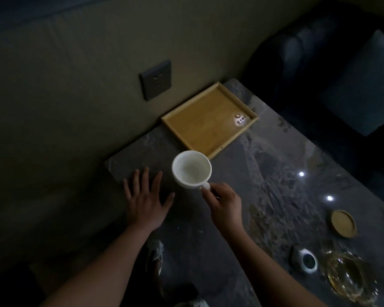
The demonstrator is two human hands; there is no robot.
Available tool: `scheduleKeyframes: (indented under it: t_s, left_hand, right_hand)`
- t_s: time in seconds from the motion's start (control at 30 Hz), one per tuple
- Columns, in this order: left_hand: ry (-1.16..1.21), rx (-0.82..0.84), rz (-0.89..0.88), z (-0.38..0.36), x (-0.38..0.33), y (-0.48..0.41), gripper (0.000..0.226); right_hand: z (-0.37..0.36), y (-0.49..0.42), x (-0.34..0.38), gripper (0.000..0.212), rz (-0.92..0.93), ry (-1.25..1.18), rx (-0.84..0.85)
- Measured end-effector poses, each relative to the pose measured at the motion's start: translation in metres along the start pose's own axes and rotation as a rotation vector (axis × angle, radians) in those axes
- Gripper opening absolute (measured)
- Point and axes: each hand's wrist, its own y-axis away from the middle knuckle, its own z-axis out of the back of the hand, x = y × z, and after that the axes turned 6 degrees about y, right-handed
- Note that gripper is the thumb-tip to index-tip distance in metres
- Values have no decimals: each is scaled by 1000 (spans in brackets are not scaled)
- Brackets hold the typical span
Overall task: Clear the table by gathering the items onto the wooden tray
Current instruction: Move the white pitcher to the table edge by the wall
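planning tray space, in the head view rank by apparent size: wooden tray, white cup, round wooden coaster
1. wooden tray, clearly largest
2. white cup
3. round wooden coaster, smallest; it lies flat, so the gap to the cup is less sure

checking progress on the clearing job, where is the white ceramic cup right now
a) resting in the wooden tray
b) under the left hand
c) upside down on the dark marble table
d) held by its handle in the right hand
d: the right hand pinches the handle of the white ceramic cup, just short of the wooden tray.
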Motion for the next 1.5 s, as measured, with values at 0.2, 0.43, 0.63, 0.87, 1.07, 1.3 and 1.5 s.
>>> scheduleKeyframes:
  t_s: [0.2, 0.43, 0.63, 0.87, 1.07, 1.3, 1.5]
  left_hand:
    - [21, -40, -13, 1, 1, 2, 76]
    - [38, -32, -10, 0, 4, 2, 75]
    - [69, -46, 8, -2, 5, 2, 75]
    - [102, -67, 20, -2, 4, 3, 71]
    - [126, -89, 17, 0, 5, 3, 68]
    - [143, -109, 5, 1, 5, 3, 68]
    - [149, -88, 17, 0, 6, 2, 67]
  right_hand:
    - [-38, -41, 26, 12, 24, -14, 68]
    - [-66, -67, 33, 21, 33, -36, 108]
    - [-75, -77, 23, 18, 65, -5, 121]
    - [-78, -81, 18, 13, 60, 8, 199]
    - [-76, -87, 22, 10, 90, 33, 273]
    - [-72, -97, 31, 28, 94, 53, 250]
    - [-81, -101, 38, 31, 75, 21, 279]
